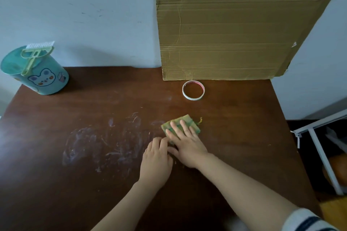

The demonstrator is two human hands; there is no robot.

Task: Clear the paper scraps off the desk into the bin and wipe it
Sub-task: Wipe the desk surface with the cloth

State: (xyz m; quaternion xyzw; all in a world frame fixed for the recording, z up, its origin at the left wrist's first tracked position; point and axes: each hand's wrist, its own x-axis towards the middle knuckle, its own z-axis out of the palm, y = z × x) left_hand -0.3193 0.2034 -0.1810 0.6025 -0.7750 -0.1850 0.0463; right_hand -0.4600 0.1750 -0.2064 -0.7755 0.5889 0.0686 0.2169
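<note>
A folded green-and-yellow cloth [185, 119] lies on the dark brown desk [234, 127], right of centre. My right hand [185, 144] presses flat on it with straight fingers spread. My left hand [156, 159] sits just left of the right one, fingers bent down at the cloth's near-left corner; whether it pinches the cloth is unclear. Pale smeared streaks [97, 144] mark the desk to the left of the hands. A teal bin [37, 73] with a rabbit picture stands at the far left corner, with a small green brush and dustpan [35, 54] resting on its top.
A ring of tape [193, 90] lies near the back of the desk. A large cardboard sheet [234, 33] leans on the wall behind it. A white metal frame [319, 155] stands off the desk's right edge.
</note>
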